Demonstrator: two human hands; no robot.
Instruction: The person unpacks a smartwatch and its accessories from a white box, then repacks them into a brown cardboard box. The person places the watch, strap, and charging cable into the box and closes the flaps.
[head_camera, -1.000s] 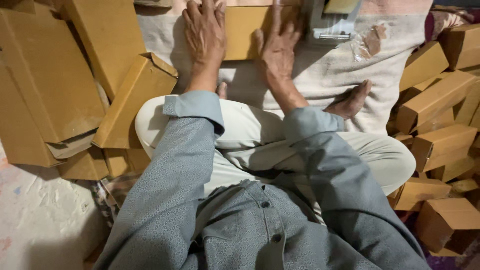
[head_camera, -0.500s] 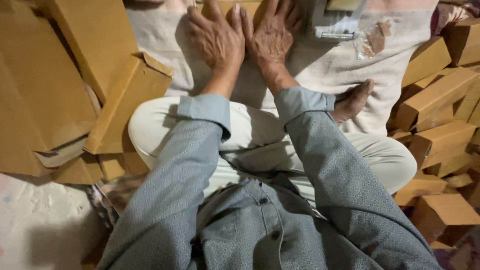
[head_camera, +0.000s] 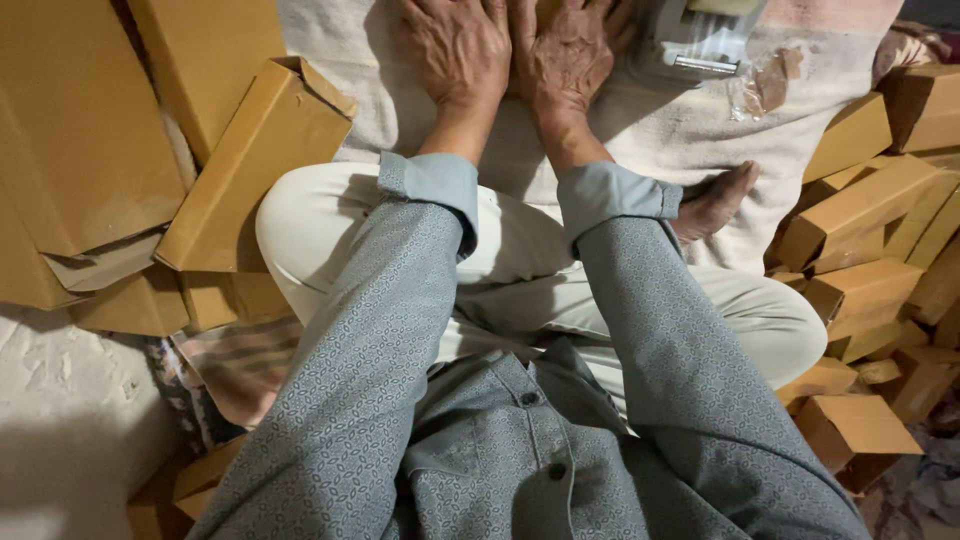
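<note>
Here both hands press flat at 12 o'clock.
Left hand (head_camera: 458, 45) and right hand (head_camera: 565, 55): fingers spread, gripping nothing, on cloth (head_camera: 640, 130); cardboard boxes (head_camera: 860, 210) at 3 o'clock.

Matt brown cardboard boxes (head_camera: 255, 165) lie on coarse, rough woven cloth (head_camera: 640, 130); the stapler (head_camera: 700, 40) looks like dull grey metal; the shirt sleeves (head_camera: 370, 370) are soft patterned cotton
</note>
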